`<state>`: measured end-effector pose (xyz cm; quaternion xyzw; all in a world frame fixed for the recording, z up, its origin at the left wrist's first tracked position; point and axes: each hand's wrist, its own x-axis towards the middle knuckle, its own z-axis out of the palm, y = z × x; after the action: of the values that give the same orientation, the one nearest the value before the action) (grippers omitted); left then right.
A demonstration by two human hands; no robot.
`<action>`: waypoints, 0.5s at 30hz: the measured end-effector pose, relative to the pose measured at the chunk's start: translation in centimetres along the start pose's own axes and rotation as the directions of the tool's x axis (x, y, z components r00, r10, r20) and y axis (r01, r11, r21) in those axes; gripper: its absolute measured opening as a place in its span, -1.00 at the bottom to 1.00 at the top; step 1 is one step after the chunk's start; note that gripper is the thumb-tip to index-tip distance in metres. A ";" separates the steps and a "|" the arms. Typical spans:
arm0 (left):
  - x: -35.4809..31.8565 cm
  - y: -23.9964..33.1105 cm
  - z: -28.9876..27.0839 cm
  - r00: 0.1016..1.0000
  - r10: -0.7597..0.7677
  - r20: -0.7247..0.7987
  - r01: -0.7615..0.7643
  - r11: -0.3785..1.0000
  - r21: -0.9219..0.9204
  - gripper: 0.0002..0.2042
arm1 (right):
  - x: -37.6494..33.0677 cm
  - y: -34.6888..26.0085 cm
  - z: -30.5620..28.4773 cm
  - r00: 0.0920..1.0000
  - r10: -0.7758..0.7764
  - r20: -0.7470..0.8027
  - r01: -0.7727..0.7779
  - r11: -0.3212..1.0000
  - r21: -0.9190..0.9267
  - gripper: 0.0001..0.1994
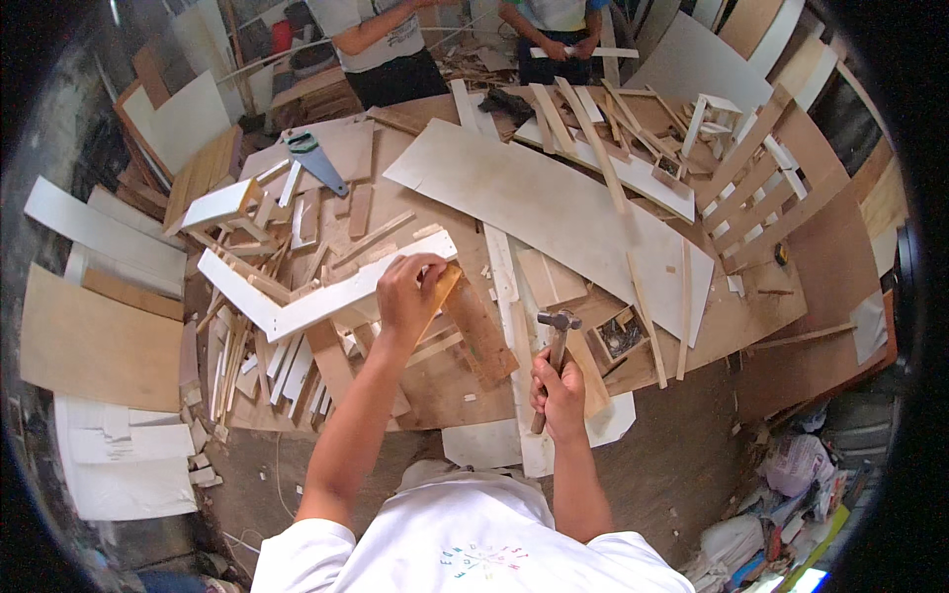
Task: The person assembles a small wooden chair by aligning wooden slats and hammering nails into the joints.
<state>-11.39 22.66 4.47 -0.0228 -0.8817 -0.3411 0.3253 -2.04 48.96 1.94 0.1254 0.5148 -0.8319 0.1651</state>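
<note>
My right hand [560, 392] is wrapped round the handle of a hammer [559, 344], its metal head pointing up and away from me. My left hand [407, 296] is closed at the right end of a white L-shaped board frame [336, 299]. Its thumb and fingertips meet beside a yellowish wood edge [445, 288]; what they pinch, if anything, is too small to see. A brown wooden board [481, 341] slants between the two hands. Right of the hammer, a small wooden box [649, 346] holds small dark pieces, too small to name.
A long white panel [554, 208] crosses the worktable [761, 296]. A handsaw [316, 163] lies far left, near a small white-topped stool [219, 205]. Thin strips [232, 366] pile up at left. A slatted wooden frame [766, 203] stands right. Two people [381, 49] stand across the table.
</note>
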 end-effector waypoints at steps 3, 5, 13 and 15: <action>-0.6 0.0 0.1 0.999 0.039 -0.001 -0.039 0.999 0.003 -0.93 | 0.4 0.3 0.4 0.998 0.015 -0.060 -0.012 0.998 0.054 -0.79; -0.6 0.1 0.3 0.999 0.053 0.009 -0.053 0.999 0.002 -0.93 | 0.8 0.6 0.1 0.999 0.014 -0.032 -0.013 0.999 0.037 -0.80; -0.7 0.0 0.1 0.999 0.040 0.032 -0.040 0.999 -0.014 -0.88 | 1.3 1.1 0.5 1.000 -0.020 0.008 0.019 0.999 0.029 -0.82; -0.9 -0.2 0.3 0.998 0.055 0.031 -0.055 0.998 0.012 -0.87 | 1.2 1.6 0.3 1.000 -0.019 0.009 0.019 1.000 0.003 -0.82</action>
<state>-10.91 22.88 3.69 -0.0504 -0.8876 -0.3261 0.3213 -2.50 47.86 0.37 0.1172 0.5139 -0.8347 0.1594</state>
